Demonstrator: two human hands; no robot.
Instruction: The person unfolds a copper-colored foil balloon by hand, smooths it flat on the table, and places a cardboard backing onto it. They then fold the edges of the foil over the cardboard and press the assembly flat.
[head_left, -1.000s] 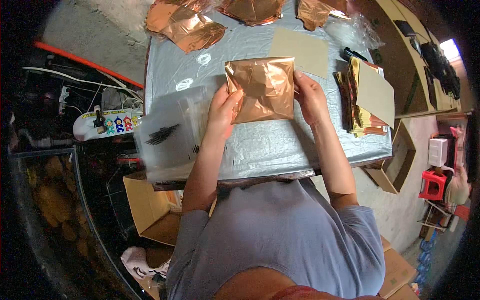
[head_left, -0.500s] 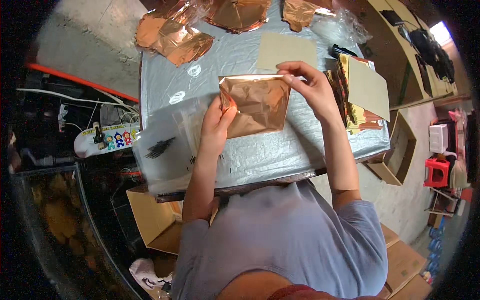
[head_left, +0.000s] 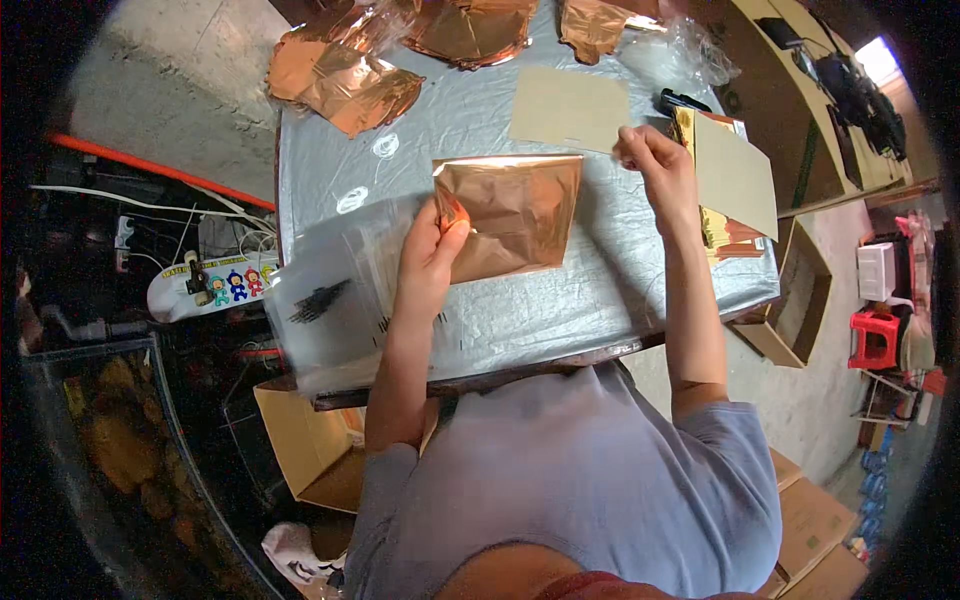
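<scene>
A shiny copper-coloured foil pouch or folded sheet hangs over the table, its top edge level and bright. My left hand grips its left side, thumb on the front face. To the right, apart from the foil, my right hand is raised with its fingers curled together; whether something small is in them cannot be seen. It is between a flat beige card on the table and a stack of gold and red packets topped by another beige card. Clear plastic sleeves lie beneath my left forearm.
Crumpled copper foil pieces and clear plastic wrap cover the far side of the silver-covered table. A black object lies at the far right. Open cardboard boxes stand beside the table, with a skateboard at left.
My right hand has let go of the foil's top right corner and moved right, its fingers curling. The foil's open-looking top has flattened. My left hand keeps its grip.
</scene>
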